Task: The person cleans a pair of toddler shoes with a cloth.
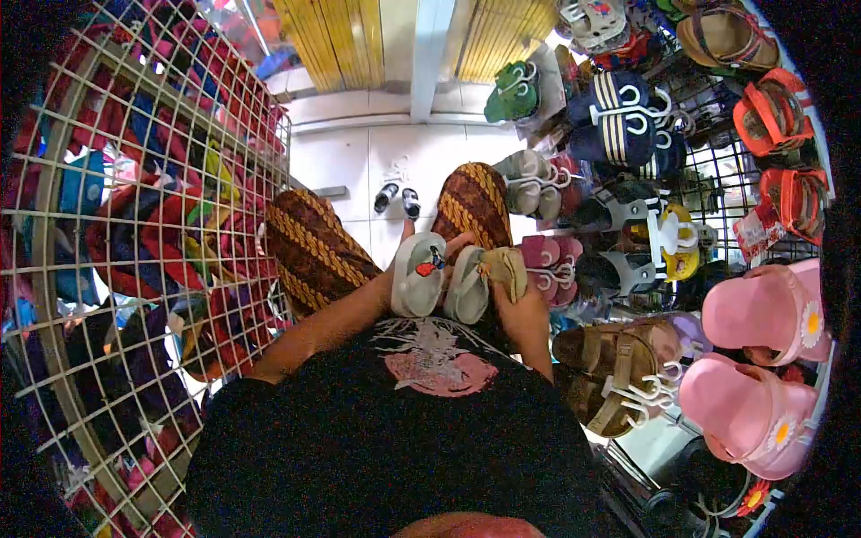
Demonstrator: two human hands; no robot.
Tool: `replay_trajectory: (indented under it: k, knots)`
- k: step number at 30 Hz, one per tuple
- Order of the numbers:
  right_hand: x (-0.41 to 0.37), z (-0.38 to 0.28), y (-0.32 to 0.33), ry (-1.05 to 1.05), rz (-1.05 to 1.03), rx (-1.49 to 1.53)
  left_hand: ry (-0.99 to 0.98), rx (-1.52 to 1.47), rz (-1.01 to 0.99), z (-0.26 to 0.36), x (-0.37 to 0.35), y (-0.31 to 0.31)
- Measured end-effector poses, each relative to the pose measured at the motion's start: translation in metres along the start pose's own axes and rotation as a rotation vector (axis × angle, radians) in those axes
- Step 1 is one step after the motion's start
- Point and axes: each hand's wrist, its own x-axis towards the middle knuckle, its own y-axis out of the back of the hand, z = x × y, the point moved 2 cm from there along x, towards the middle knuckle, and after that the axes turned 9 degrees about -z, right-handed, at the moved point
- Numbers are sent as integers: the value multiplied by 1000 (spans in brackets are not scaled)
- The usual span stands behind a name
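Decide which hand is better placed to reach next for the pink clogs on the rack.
Right, probably: the right hand is nearer the pink clogs than the left hand, though the tan item there may need setting down.

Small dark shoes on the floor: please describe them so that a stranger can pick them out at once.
Look at the white tiled floor, between the person's knees. There stand two small dark shoes, side by side; unlike the pale sandals, they are not held.

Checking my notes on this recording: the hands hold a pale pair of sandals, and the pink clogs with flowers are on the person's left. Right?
Not quite: the head view shows the pink clogs with flowers on the person's right. The hands do hold a pale pair of sandals.
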Motion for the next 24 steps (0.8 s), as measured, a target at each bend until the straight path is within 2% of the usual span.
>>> replay_trajectory:
  k: [1,2,5,6,9,13,14,16,18,21,22,24]
  knots:
    - [-1,-1,1,22,8,30,2,33,14,0,0,-4]
    - [-4,-4,6,146,7,51,-30,4,-34,-1,1,1]
    - [5,1,7,175,-82,73,-12,-356,3,-3,6,19]
    - [3,-9,13,51,-193,-28,25,-229,-9,2,6,36]
    - [11,-6,2,113,-154,10,-53,-362,-172,-1,-3,62]
    - [1,-14,-3,287,-248,259,-9,-239,-143,10,-12,51]
    - [4,-2,-5,332,-238,202,-77,-276,-147,10,-12,56]
    - [1,3,-3,264,-230,209,-100,-587,-248,0,-11,54]
    - [2,12,-4,226,-206,288,22,-708,-290,9,-20,25]
    - [-13,-9,7,187,-6,127,61,-729,-463,2,-8,-3]
    - [-11,-8,5,203,25,72,50,-728,-422,6,-9,-11]
    - [0,-4,0,245,81,-42,-12,-653,-351,11,-12,15]
